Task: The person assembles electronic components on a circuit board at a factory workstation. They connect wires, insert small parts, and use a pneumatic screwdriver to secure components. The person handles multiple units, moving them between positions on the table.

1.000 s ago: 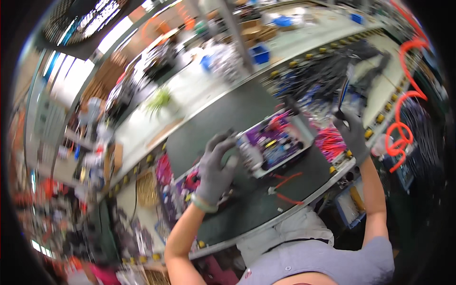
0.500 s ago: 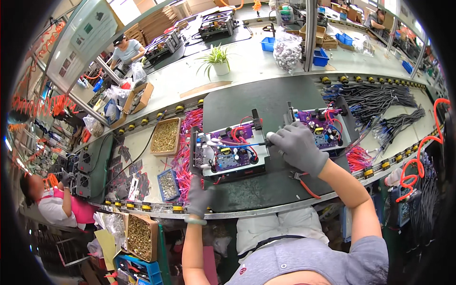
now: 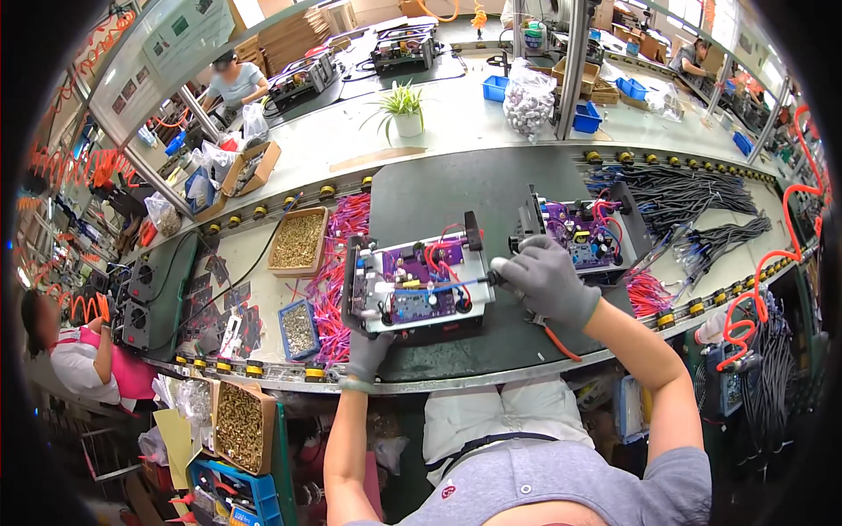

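Observation:
In front of me an open device chassis (image 3: 478, 321) holds a purple circuit board (image 3: 417, 302) with red wires. My left hand (image 3: 368, 355), in a grey glove, is closed at its near left corner, fingertips partly hidden. On the chassis's right side, my gloved right hand (image 3: 551, 279) is closed round the dark end of a slim blue length (image 3: 438, 287), which runs left over the board; whether it is a wire or a tool shaft I cannot tell. Beside it stands a second open chassis (image 3: 631, 197) with a similar board.
Red-handled pliers (image 3: 561, 344) lie below my right hand. Pink-red wires (image 3: 338, 302), a box of brass-coloured parts (image 3: 298, 241) and a blue tray (image 3: 300, 331) lie left. Bundled black cables (image 3: 693, 188) lie right. A potted plant (image 3: 408, 123) stands beyond. Co-workers sit left and behind.
My left hand, blurred and apart before, has come up to the near left corner of the chassis. My right hand and the blue length have dropped slightly toward me. The view has shifted a little.

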Demonstrator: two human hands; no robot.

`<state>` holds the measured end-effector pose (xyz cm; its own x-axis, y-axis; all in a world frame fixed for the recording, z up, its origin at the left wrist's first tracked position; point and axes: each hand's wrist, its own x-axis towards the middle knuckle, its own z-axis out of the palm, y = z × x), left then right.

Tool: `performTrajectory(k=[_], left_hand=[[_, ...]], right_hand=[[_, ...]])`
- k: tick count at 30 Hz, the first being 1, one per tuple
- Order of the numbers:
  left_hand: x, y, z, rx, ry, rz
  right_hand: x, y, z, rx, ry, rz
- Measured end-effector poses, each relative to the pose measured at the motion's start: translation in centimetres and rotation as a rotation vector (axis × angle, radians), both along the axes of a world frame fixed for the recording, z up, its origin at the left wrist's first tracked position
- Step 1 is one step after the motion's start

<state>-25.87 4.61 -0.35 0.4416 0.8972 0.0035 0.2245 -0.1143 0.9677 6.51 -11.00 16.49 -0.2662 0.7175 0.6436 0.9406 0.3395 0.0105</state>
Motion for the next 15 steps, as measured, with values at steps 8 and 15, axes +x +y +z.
performTrajectory(k=[8,15], left_hand=[[-0.6,-3.7,14.8,0.045,0.029,0.014],[7.0,-6.1,21.9,1.126,0.126,-0.082]], right_hand=[[-0.5,0.1,1.5,-0.535,0.034,-0.092],[-1.2,0.4,0.6,-0.156,-0.335,-0.176]])
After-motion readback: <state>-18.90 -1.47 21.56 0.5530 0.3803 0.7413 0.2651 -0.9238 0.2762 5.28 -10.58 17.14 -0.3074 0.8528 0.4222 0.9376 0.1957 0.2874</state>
